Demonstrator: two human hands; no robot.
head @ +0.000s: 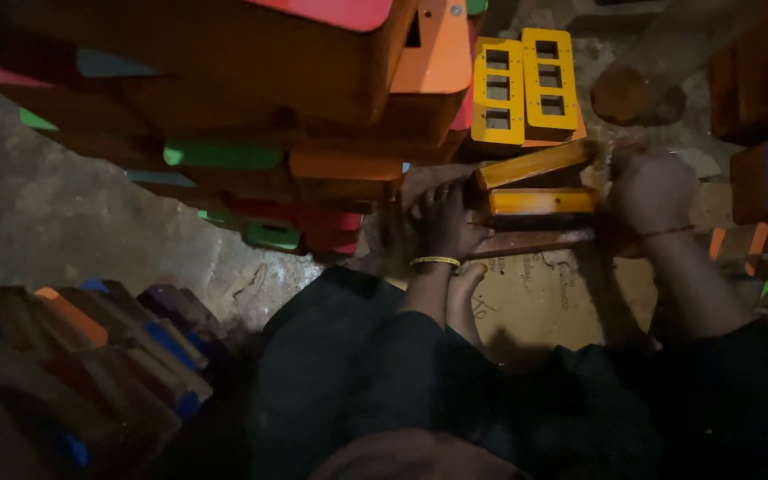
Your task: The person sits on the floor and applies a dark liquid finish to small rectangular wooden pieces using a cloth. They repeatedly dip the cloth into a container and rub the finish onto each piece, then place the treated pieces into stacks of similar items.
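Left hand (446, 222) fingers wrapped on one end of yellow-edged wooden slats (540, 202), right hand (651, 191) fingers clamped on the other end, at 1 o'clock of centre; yellow slotted wooden frames (526, 84) at 12.

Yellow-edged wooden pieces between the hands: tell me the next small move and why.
Probably press the two ends together to square the pieces up. The left hand and right hand each grip one end of the yellow-edged wooden pieces, and the top piece sits tilted against the level ones below, over the cardboard sheet.
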